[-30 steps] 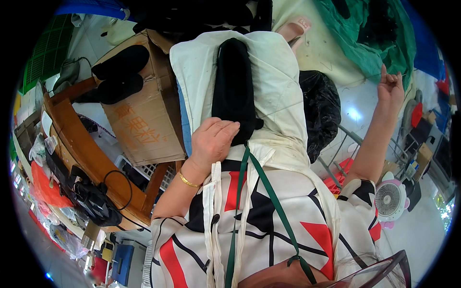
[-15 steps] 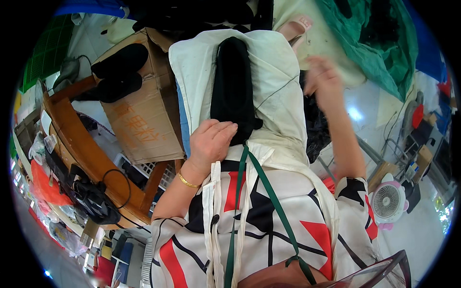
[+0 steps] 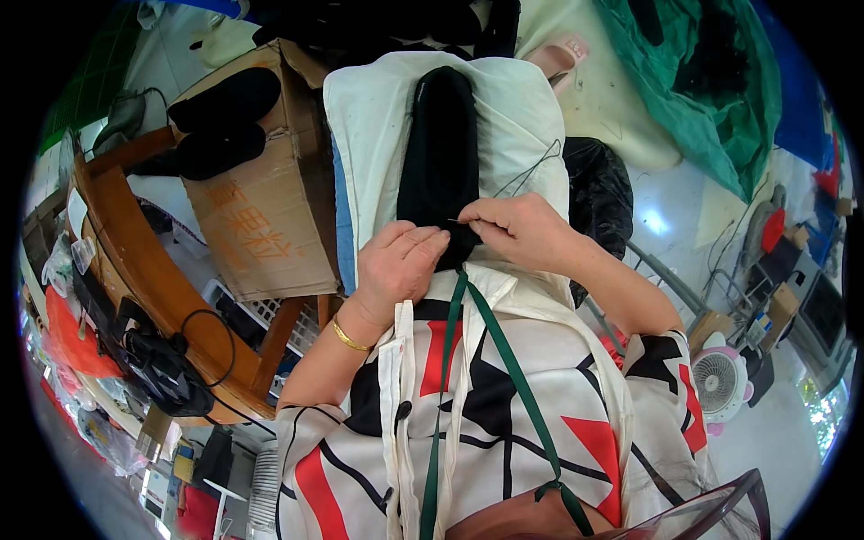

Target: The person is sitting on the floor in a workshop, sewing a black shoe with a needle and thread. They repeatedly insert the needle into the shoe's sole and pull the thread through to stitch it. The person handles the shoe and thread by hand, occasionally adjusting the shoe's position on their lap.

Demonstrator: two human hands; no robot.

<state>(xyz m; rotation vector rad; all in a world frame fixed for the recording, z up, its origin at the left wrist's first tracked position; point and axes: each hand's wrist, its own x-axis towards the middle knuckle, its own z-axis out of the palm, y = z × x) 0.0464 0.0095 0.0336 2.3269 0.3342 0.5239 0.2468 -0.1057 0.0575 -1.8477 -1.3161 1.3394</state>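
A black cloth shoe [image 3: 438, 144] lies lengthwise on the white apron cloth [image 3: 526, 108] over my lap, its rounded end away from me. My left hand [image 3: 401, 259] is closed on the shoe's near end, with the fingers pressed together there. My right hand [image 3: 522, 229] pinches a thin sewing needle [image 3: 455, 220] against the same end, just right of the left fingers. A dark thread [image 3: 531, 168] loops over the cloth beside the right hand. Where the needle's point meets the fabric is too small to make out.
Two black shoes [image 3: 225, 99] rest on a cardboard box [image 3: 247, 216] at the left, beside a wooden frame [image 3: 135, 261]. A black plastic bag [image 3: 598, 189] and a green sack [image 3: 711, 117] are on the right. A small fan [image 3: 720, 382] stands at lower right.
My right hand has come in from the raised position at the right to the shoe's near end. The thread has gone from taut to slack loops. My left hand keeps its hold.
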